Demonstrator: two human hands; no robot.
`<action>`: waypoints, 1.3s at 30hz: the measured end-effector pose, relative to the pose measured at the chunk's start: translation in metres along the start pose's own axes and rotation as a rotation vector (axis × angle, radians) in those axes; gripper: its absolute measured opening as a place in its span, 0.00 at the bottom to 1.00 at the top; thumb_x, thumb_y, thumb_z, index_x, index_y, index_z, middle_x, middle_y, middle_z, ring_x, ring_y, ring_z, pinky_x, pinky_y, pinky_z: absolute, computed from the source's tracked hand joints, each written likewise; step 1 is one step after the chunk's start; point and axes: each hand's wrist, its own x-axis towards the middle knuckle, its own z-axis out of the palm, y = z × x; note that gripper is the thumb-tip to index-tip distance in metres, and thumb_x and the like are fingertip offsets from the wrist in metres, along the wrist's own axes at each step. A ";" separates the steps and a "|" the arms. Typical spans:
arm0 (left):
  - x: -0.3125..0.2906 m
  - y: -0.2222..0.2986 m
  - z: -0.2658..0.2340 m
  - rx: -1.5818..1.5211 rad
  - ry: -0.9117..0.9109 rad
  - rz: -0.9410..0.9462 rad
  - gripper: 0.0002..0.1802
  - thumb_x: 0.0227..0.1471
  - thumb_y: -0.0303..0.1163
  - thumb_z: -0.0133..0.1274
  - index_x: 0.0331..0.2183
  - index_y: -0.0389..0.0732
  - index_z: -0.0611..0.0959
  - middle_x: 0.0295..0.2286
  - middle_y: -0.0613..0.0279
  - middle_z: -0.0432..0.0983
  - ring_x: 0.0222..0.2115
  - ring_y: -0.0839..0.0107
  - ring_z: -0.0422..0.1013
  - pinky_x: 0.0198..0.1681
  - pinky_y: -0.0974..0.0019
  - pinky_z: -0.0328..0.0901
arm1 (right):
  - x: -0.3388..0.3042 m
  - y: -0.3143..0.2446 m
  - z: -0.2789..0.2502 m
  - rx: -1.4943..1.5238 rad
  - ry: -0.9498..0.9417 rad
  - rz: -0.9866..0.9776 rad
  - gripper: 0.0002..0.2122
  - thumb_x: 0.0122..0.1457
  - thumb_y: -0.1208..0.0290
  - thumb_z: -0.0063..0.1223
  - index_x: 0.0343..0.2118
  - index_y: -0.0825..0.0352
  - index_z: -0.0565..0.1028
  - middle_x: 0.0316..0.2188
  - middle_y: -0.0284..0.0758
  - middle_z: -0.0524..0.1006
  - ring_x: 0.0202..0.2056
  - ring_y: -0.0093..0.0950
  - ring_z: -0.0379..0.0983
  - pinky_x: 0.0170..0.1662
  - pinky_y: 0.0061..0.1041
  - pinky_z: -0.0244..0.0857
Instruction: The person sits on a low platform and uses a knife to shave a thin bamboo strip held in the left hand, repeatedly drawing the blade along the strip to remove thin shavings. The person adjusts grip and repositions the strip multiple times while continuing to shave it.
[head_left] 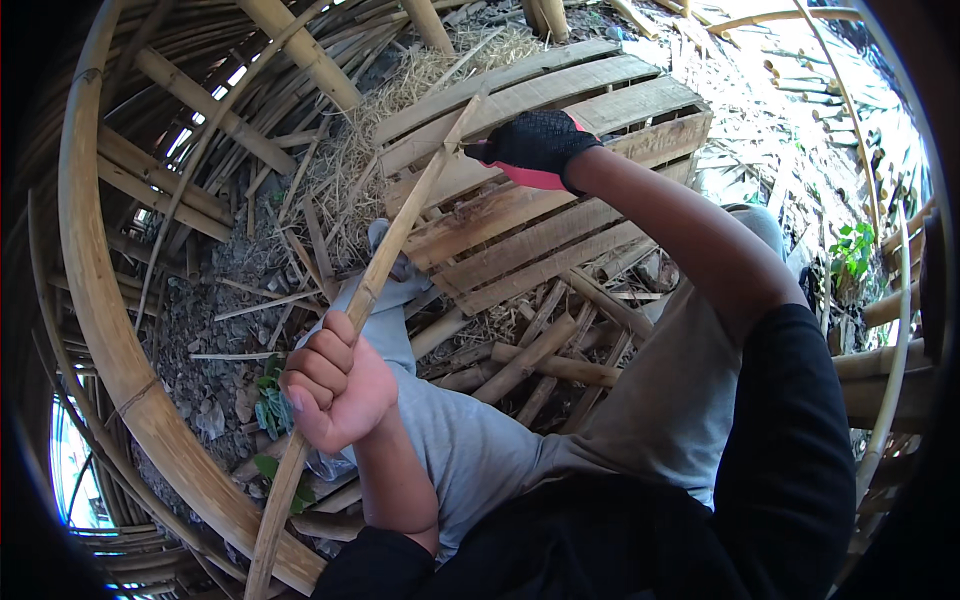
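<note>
In the head view, the left hand (pixel 340 385) has its grip wrapped round a bamboo strip (pixel 385 260) — slanting up over a slatted wooden crate (pixel 500 215). The gloved right hand (pixel 535 150) is curled beside the strip's upper part — what its grip holds, I cannot tell.

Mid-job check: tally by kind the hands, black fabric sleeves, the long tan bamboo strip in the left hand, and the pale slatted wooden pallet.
Hands: 2 (bare left hand, black-and-pink gloved right hand)
Black fabric sleeves: 2 (left sleeve, right sleeve)
Long tan bamboo strip: 1
Pale slatted wooden pallet: 1
Total: 6
</note>
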 end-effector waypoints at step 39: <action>0.017 0.024 -0.017 -0.173 -0.138 -0.095 0.33 0.66 0.42 0.48 0.12 0.52 0.55 0.09 0.77 0.47 0.14 0.78 0.42 0.25 0.66 0.41 | -0.085 -0.140 -0.016 0.218 0.507 -0.210 0.10 0.61 0.59 0.57 0.34 0.61 0.79 0.28 0.39 0.82 0.31 0.35 0.82 0.30 0.38 0.74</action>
